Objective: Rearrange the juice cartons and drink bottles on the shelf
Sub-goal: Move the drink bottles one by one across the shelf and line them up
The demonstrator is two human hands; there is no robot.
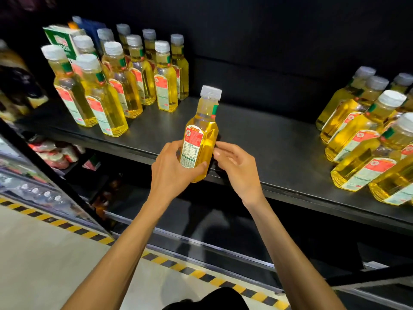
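The edge cuts off the rightmost bottles (391, 187).

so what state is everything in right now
yellow plastic drink bottle with white cap: capped, upright, in hand
left hand: grips that bottle
right hand: fingers relaxed beside it
yellow bottles at left: standing, capped
yellow bottles at right: standing, capped
green-and-white carton: standing at back

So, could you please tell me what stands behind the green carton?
A blue carton shows behind the green carton, top corner only; the green carton and bottles cover the rest.
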